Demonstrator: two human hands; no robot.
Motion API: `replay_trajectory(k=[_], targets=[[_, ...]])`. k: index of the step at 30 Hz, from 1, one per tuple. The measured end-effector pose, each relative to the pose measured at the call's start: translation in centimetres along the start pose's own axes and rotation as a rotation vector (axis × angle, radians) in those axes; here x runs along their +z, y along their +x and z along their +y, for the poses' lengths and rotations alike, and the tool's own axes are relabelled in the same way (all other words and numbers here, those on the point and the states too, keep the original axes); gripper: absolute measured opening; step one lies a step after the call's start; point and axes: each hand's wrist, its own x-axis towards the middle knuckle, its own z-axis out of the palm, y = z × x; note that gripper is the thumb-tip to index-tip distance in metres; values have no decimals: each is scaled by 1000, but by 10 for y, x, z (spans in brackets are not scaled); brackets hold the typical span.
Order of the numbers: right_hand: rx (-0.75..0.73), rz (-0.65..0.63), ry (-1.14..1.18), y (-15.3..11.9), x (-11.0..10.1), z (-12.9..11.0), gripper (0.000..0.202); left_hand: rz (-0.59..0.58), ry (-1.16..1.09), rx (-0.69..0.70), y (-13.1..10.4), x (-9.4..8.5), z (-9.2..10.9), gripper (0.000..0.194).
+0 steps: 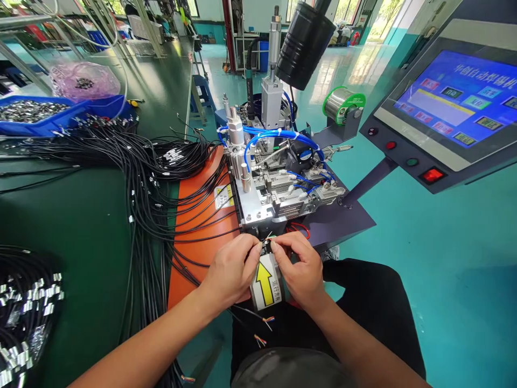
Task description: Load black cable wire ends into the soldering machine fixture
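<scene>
My left hand (234, 264) and my right hand (301, 264) meet at the front of a soldering machine (258, 202), thumbs and forefingers pinched. Thin wires (269, 236) stick up between the fingertips; their lower part is hidden by the fingers. Just below is a cylindrical motor (265, 283) with a white label and a yellow arrow, between my hands. Under my left wrist, black cables show stripped ends with coloured wires (267, 320). More black cables (202, 218) run across an orange surface (189, 285) to the left of the machine.
On the green table (89, 215) lie bundled black cables (137, 145) and a blue bin (36, 126) of small metal parts. A solder spool (343, 105) and a control screen (456, 102) stand at right. Over the machine hangs a black cylinder (305, 46).
</scene>
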Motion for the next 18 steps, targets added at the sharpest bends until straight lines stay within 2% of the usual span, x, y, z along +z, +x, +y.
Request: replay_trajectory(k=[12, 18], targets=[[-92, 15, -37, -1, 4, -3, 13, 27, -71, 52, 1, 0, -1, 19], [-222, 29, -159, -8, 13, -4, 15, 37, -47, 82, 1, -1, 1, 22]])
